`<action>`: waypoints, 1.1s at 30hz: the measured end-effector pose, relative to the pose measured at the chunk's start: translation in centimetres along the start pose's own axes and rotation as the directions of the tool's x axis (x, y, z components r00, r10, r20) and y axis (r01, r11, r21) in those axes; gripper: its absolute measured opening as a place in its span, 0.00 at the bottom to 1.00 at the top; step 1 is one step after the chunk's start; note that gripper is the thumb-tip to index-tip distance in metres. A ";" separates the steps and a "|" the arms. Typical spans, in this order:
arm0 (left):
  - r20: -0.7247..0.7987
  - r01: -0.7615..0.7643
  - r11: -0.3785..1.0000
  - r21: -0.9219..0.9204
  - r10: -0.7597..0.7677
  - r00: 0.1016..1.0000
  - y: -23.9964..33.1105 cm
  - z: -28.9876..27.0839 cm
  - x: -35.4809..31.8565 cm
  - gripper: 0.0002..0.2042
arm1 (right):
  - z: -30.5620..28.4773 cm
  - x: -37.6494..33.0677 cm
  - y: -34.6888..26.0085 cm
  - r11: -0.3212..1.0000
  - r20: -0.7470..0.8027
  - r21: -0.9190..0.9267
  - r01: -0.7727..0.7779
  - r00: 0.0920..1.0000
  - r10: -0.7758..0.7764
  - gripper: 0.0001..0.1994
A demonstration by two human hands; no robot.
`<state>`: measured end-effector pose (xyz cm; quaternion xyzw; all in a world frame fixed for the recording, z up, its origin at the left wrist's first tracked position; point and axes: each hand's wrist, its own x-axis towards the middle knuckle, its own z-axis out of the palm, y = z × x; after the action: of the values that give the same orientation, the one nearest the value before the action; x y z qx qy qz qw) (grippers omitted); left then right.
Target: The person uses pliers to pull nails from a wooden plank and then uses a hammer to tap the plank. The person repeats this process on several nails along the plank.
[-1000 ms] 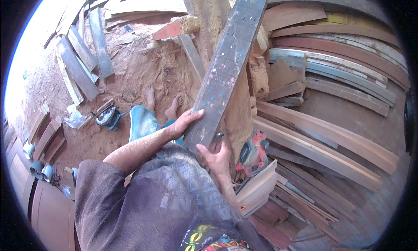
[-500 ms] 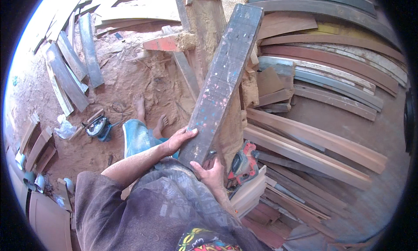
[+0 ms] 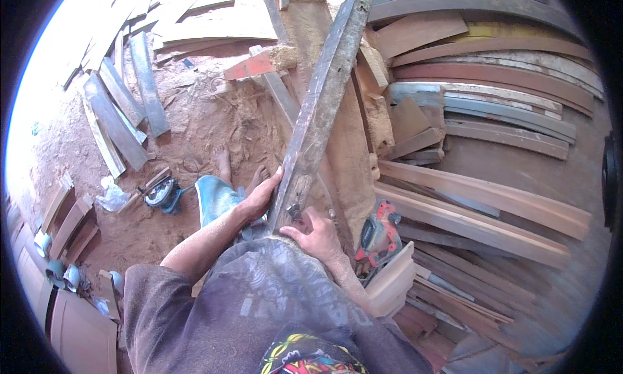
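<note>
A long, thick wooden beam [image 3: 322, 105] with dark, worn faces runs from my waist toward the far end, tilted to the right. My left hand [image 3: 259, 197] grips its left edge near the close end, fingers mostly out of sight beneath it. On the other side my right hand [image 3: 318, 236] holds the near end, with its thumb by the end and its fingers curled beside a dark hollow in the wood. Under the beam lies a rough, dust-covered timber bench [image 3: 354, 160]. A red and black handheld power tool [image 3: 379, 234] rests to the right of my right hand.
Stacked boards [image 3: 493, 82] fill the right side, with pale planks [image 3: 480, 225] closer in. More boards [image 3: 115, 121] lie on the dusty ground at left, near a blue corded tool [image 3: 163, 195] and a plastic bag [image 3: 112, 195]. An orange-red piece [image 3: 250, 67] sticks out beyond the bench.
The beam has been rolled on its length, so a narrower, rougher face shows instead of the paint-spotted one. Both hands have shifted their hold near its close end.
</note>
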<state>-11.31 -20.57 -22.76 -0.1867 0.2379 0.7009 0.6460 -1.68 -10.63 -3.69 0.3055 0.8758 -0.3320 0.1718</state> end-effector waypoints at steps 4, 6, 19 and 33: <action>0.041 0.052 0.999 -0.004 -0.052 0.998 0.2 0.8 -0.5 0.32 | -0.5 0.1 0.0 0.997 0.054 0.058 -0.056 0.997 0.053 0.27; 0.099 0.024 0.994 0.111 -0.035 0.994 0.2 0.6 -0.8 0.35 | -0.4 0.1 0.6 0.990 0.063 0.122 -0.075 0.996 0.067 0.25; 0.036 -0.278 0.845 0.458 0.295 0.955 1.4 5.6 -5.1 0.43 | 0.0 -2.3 7.6 0.785 0.008 0.614 -0.079 0.996 0.094 0.17; -0.315 -0.253 0.776 0.578 0.498 0.808 -2.9 6.3 -3.6 0.35 | -4.1 -5.3 18.1 0.671 -0.212 0.740 0.029 0.958 0.192 0.15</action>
<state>-7.80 -19.76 -15.85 -0.1133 0.5908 0.6667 0.4401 13.66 0.73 -6.73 0.4304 0.6676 -0.6031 -0.0732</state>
